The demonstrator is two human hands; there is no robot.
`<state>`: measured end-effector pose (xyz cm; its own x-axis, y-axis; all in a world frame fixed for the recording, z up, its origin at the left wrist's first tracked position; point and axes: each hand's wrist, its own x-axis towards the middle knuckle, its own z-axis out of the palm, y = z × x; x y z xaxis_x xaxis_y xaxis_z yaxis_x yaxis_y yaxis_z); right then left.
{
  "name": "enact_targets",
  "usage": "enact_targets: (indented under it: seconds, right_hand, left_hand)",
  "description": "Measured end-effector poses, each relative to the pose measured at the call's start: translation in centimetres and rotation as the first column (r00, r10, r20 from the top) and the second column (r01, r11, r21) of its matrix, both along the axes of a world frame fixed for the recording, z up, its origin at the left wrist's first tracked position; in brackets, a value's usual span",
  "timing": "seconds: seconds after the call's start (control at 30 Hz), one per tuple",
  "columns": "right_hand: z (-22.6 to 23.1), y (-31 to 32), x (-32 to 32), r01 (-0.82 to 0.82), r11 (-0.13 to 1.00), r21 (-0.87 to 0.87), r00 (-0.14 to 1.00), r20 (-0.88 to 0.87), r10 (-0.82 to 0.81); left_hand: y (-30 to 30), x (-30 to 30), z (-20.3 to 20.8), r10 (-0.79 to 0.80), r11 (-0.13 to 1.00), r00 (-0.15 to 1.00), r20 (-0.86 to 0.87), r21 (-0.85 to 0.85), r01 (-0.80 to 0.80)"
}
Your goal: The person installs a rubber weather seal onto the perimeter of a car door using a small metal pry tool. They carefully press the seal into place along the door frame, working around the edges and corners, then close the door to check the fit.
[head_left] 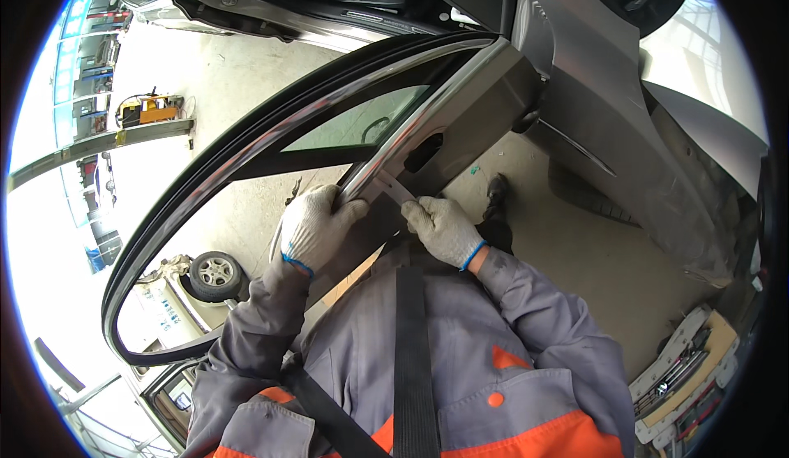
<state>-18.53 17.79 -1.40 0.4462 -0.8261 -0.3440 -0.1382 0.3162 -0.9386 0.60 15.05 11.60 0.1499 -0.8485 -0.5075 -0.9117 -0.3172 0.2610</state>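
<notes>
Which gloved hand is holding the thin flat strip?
The right hand: its thumb and fingers pinch the thin flat strip, while the left hand grasps the shiny door trim.

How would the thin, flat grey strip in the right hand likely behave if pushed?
The thin, flat grey strip is probably fairly stiff, since its length beyond the right hand looks straight. It is likely light, given its slim profile. It might slide somewhat, as its face looks smooth.

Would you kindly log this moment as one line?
left hand: gripping chrome trim; right hand: pinching thin flat piece near trim; car door: open; wheel: beyond door
</notes>
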Motion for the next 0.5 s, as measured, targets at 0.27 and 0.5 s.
enact_targets:
  seconds: [0.27, 0.5]
  right_hand:
    - [1.6, -0.5, -1.7, -0.067, 0.991, -0.118, 0.976, -0.213, 0.041]
    - [1.6, 0.7, -5.9, -0.017, 0.992, -0.124, 0.954, -0.299, -0.021]
  left_hand:
    - [0.3, 0.4, -0.1, -0.047, 0.997, 0.999, 0.015, -0.056, 0.047]
    - [1.7, 0.4, -0.7, 0.01, 0.988, 1.0, 0.002, -0.153, -0.01]
